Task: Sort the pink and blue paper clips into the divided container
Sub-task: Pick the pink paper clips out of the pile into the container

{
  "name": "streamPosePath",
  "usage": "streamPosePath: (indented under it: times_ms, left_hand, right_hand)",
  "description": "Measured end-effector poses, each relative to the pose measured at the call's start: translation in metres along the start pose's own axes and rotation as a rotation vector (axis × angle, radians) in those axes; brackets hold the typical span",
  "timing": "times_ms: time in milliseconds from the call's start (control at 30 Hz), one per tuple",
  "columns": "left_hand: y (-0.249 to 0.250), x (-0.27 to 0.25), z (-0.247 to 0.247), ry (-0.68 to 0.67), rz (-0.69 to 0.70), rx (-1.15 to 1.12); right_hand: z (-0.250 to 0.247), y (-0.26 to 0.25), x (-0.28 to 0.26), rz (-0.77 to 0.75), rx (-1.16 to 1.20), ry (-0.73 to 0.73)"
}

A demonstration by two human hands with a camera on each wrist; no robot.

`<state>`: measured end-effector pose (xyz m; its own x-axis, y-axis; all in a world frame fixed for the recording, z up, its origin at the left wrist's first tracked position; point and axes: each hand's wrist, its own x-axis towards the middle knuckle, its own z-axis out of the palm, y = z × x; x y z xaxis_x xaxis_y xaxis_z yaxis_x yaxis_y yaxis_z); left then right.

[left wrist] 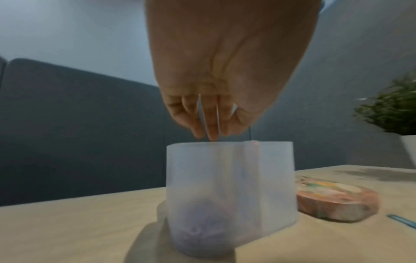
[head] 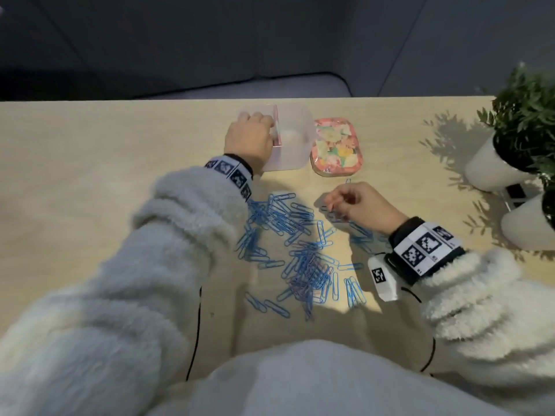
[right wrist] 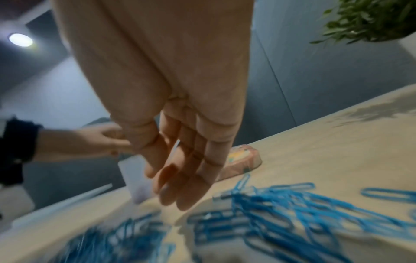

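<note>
The translucent divided container (head: 288,163) stands at the back of the table, with a pink divider (head: 277,127) down its middle. My left hand (head: 249,130) hovers over its left compartment. In the left wrist view its fingers (left wrist: 213,135) point down just above the rim (left wrist: 225,144), pinching thin pale clips (left wrist: 201,113). A purplish heap (left wrist: 198,234) shows through the wall at the bottom. Blue paper clips (head: 300,253) lie scattered mid-table, with a few pinkish ones (head: 306,283) mixed in. My right hand (head: 333,205) hangs over the pile's right side, fingers (right wrist: 171,195) straight and holding nothing I can see.
A pink floral tin (head: 336,147) lies just right of the container. Two white pots (head: 498,163) with green plants stand at the right edge, the nearer pot (head: 528,223) close to my right wrist. The table's far edge runs just behind the container.
</note>
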<state>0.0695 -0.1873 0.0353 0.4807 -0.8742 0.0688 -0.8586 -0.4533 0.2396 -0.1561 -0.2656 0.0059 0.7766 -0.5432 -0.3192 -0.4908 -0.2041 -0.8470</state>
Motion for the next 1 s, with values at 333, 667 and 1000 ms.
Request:
streamPosePath:
  times_ms: [333,667,1000]
  left_hand:
    - [0.02,-0.116,0.056,-0.315,0.045,-0.219]
    - [0.004,-0.123,0.062,-0.333,0.116,-0.112]
    - [0.02,-0.123,0.061,-0.287,0.152,-0.173]
  right_hand:
    - [0.054,0.021,-0.02,-0.109,-0.41,-0.141]
    - [0.034,0.013,0.003,-0.056,-0.391,0.024]
    - [0.035,0.017,0.009,-0.107,-0.539,0.102]
